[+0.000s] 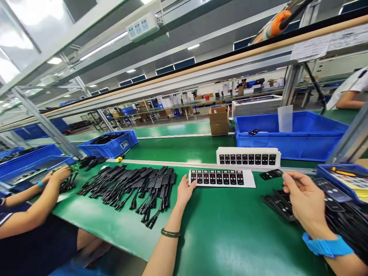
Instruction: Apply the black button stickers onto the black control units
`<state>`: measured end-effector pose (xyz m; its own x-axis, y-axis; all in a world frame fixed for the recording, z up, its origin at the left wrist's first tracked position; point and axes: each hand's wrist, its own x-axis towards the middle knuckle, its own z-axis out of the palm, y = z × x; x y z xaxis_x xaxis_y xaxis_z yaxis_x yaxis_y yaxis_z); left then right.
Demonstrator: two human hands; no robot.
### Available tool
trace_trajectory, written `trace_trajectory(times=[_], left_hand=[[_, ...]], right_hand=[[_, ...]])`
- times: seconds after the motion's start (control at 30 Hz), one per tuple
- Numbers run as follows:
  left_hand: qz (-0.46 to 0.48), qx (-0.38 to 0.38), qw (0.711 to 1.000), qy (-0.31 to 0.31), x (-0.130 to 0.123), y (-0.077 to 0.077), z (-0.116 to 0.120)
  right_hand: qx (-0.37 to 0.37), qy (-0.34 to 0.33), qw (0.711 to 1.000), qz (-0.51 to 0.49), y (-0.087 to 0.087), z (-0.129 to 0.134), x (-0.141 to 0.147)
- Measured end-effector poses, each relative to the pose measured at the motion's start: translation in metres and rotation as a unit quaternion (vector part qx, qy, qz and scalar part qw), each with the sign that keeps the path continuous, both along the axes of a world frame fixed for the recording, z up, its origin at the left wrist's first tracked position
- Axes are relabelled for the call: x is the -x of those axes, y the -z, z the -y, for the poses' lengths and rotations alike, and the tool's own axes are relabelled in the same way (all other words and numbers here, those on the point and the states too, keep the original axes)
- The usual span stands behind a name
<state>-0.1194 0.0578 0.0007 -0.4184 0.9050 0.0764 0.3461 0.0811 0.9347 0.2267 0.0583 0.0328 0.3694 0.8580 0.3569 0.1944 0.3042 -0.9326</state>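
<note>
My left hand [186, 190] grips the left end of a white sheet [249, 179] that carries a row of black labels with small red marks; the sheet lies on the green table. Between thumb and fingertips, my right hand [306, 199] pinches a small black panel [271, 174] with pale button marks, just right of that sheet. Below my right hand lies a pile of black cabled devices [280, 205], partly hidden by it. Behind the sheet stands a white stack of similar label sheets [248, 150].
Many black cabled devices [138, 184] are spread left of my left hand. A co-worker's hands [61, 174] handle cables at far left. Blue bins [293, 143] and a cardboard box [219, 122] stand behind. Another blue tray [322, 170] sits at right.
</note>
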Motion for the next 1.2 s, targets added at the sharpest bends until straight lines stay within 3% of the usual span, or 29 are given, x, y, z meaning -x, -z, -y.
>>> trace_trajectory(times=[0.1,0.2,0.33,0.43,0.57,0.67,0.77,0.87,0.97,1.07,1.2], left_hand=[[-0.124,-0.008,0.988,-0.096,0.019,-0.007,0.005],[-0.211,0.011,0.959,-0.191,0.041,-0.010,0.014],[-0.265,0.045,0.940,-0.212,0.057,-0.008,0.021],[-0.266,0.054,0.946,-0.176,0.058,-0.011,0.025],[-0.217,0.030,0.965,-0.144,0.043,-0.028,0.028],[-0.136,0.006,0.987,-0.080,0.010,-0.040,0.026],[-0.001,0.023,0.998,0.059,-0.041,-0.040,0.022],[0.155,0.064,0.968,0.188,-0.096,-0.025,0.023],[0.273,0.096,0.922,0.258,-0.131,-0.009,0.031],[0.340,0.112,0.886,0.296,-0.140,-0.002,0.043],[0.374,0.114,0.857,0.336,-0.136,-0.004,0.053]], right_hand=[[0.002,-0.004,0.999,-0.048,0.007,0.005,0.007],[0.015,-0.066,0.997,-0.028,0.015,0.011,0.021],[0.020,-0.135,0.991,0.014,0.021,0.021,0.040],[0.027,-0.159,0.987,0.016,0.024,0.025,0.046],[0.035,-0.169,0.985,0.003,0.027,0.026,0.046],[0.035,-0.172,0.984,-0.008,0.027,0.025,0.046],[0.035,-0.175,0.984,-0.022,0.024,0.024,0.046],[0.033,-0.181,0.982,-0.042,0.023,0.024,0.046],[0.034,-0.189,0.979,-0.066,0.023,0.023,0.046],[0.039,-0.201,0.974,-0.093,0.025,0.022,0.045],[0.055,-0.226,0.967,-0.105,0.025,0.023,0.045]])
